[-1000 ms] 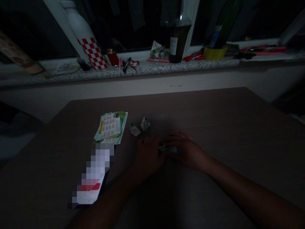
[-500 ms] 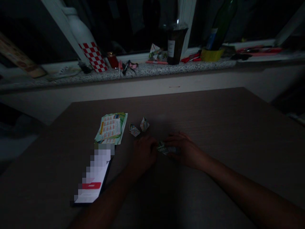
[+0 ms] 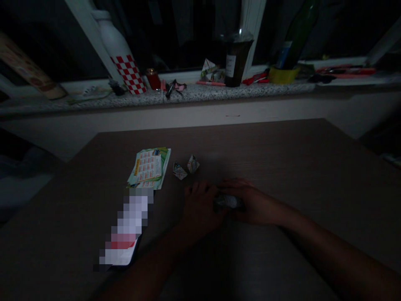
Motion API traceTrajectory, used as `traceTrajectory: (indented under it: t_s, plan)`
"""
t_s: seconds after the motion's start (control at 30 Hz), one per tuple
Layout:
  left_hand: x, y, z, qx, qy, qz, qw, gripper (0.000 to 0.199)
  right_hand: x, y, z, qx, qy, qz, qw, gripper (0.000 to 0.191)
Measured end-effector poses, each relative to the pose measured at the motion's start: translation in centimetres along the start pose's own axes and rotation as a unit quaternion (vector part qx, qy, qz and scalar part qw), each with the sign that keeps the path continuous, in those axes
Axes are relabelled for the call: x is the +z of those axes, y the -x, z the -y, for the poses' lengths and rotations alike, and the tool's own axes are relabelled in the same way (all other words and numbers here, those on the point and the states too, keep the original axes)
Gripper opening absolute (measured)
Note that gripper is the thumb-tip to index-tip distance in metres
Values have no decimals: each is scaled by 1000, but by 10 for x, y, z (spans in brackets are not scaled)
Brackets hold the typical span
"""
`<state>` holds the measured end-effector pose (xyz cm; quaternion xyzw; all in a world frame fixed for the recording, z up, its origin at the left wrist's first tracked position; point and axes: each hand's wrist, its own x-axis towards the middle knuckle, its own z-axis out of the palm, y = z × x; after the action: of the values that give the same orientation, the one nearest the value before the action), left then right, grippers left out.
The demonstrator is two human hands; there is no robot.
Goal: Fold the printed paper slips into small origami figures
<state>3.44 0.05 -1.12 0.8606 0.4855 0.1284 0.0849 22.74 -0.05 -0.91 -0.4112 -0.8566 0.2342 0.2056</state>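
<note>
Near the middle of the bench (image 3: 282,159), the left hand (image 3: 200,207) and right hand (image 3: 250,202) meet on a small folded paper piece (image 3: 228,202) pressed flat against the surface; both grips are closed on it. Two folded paper shapes (image 3: 185,167) lie just beyond the left hand, beside a printed card stack (image 3: 150,167).

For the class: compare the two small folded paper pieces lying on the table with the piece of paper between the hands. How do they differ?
The two folded pieces lie free on the table, touched by nothing; the held paper is pressed between the left hand and right hand. The folded pieces stand up as pointed shapes; the held paper lies low and flat. The folded pieces show fully; the held paper is partly hidden. All look printed.
</note>
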Motion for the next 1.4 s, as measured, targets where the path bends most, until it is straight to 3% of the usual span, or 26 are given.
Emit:
traceTrajectory:
  t_s: [0.23,0.77,0.97,1.1,1.4]
  plan:
    - [-3,-1,14,24,50,4,998,37,-14,1,4,-18,29,15,999,53]
    - [-2,-4,17,38,69,-10,997,23,-8,1,-2,-113,149,-1,982,32]
    - [-2,-4,17,39,68,-14,997,16,-11,0,-9,-123,134,-14,983,26]
    - [-2,-4,16,34,60,-9,998,16,-7,-1,-11,-137,65,-35,988,28]
    - [-1,-6,15,33,57,-3,998,25,5,-3,-8,12,6,-88,996,33]
